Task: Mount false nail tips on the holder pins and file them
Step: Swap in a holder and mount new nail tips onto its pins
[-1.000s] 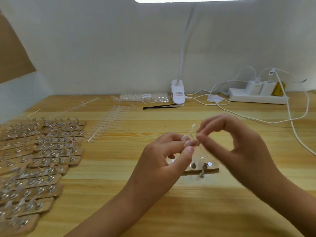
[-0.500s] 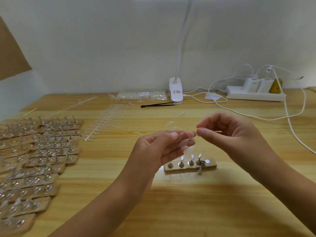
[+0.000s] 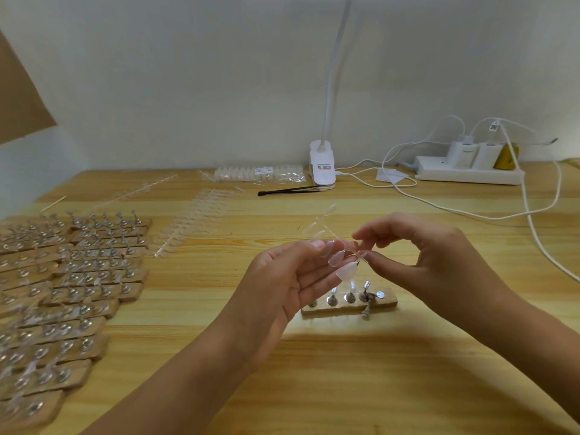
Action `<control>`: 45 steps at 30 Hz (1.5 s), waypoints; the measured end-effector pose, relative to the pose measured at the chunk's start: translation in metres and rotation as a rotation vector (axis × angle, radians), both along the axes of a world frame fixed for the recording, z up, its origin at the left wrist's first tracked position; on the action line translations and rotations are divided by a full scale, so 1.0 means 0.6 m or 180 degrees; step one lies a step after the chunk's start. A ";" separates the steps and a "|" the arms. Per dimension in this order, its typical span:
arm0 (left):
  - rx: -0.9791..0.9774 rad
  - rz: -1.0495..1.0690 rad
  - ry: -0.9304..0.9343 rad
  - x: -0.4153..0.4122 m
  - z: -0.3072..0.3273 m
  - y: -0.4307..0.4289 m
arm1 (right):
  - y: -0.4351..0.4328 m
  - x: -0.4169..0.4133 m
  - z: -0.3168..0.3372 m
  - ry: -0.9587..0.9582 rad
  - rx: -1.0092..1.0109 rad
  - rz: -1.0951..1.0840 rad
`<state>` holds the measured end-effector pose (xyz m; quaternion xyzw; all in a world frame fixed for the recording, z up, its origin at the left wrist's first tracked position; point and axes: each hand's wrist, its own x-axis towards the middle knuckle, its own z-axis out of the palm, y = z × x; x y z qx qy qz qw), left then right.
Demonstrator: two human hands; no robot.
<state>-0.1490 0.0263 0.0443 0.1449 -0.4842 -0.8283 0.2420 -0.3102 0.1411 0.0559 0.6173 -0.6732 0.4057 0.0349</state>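
Note:
A clear plastic sprue of false nail tips [image 3: 332, 238] is held above the table at centre. My left hand [image 3: 282, 287] grips its lower part between thumb and fingers, palm turned up. My right hand [image 3: 430, 262] pinches the sprue's near end with thumb and forefinger. Below them a small wooden holder [image 3: 387, 302] lies on the table with several upright metal pins [image 3: 349, 293]; one pin [image 3: 366, 310] hangs over its front edge.
Many wooden holders with mounted tips [image 3: 66, 277] cover the table's left side. Another nail-tip sprue [image 3: 191, 224] and black tweezers [image 3: 288, 191] lie further back. A clip lamp [image 3: 322, 164], a bagged nail pack [image 3: 260, 174], a power strip [image 3: 470, 172] and white cables [image 3: 533, 221] line the back and right.
Both hands have risen off the holder, which now shows in full. The sprue has tilted from nearly upright to slanting up and to the left.

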 end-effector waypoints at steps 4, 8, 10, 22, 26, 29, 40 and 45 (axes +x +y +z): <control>-0.0043 -0.0057 0.0083 0.001 -0.001 -0.003 | 0.000 -0.002 0.001 0.0438 -0.0001 -0.0001; -0.0215 -0.0158 0.0105 0.002 -0.002 -0.002 | 0.000 0.005 0.000 0.0529 -0.0134 0.0064; -0.0159 -0.0121 0.0124 0.002 -0.001 -0.003 | -0.001 0.008 0.003 0.0427 -0.0157 0.0142; -0.0058 -0.0141 0.0206 0.001 0.001 -0.001 | 0.000 0.002 -0.001 -0.0946 -0.0273 0.0123; -0.0058 -0.0119 0.0145 -0.001 -0.002 0.000 | -0.001 0.002 -0.001 -0.0570 -0.0213 0.0089; -0.0100 -0.0168 0.0105 -0.001 -0.002 0.001 | 0.000 0.002 -0.002 -0.0418 -0.0156 0.0079; -0.0559 -0.0207 -0.0011 0.002 0.001 0.005 | 0.001 -0.007 -0.005 -0.0352 -0.0189 0.0232; -0.0971 0.0501 0.0009 0.006 0.003 0.000 | 0.004 -0.031 -0.024 0.0498 -0.0083 0.0452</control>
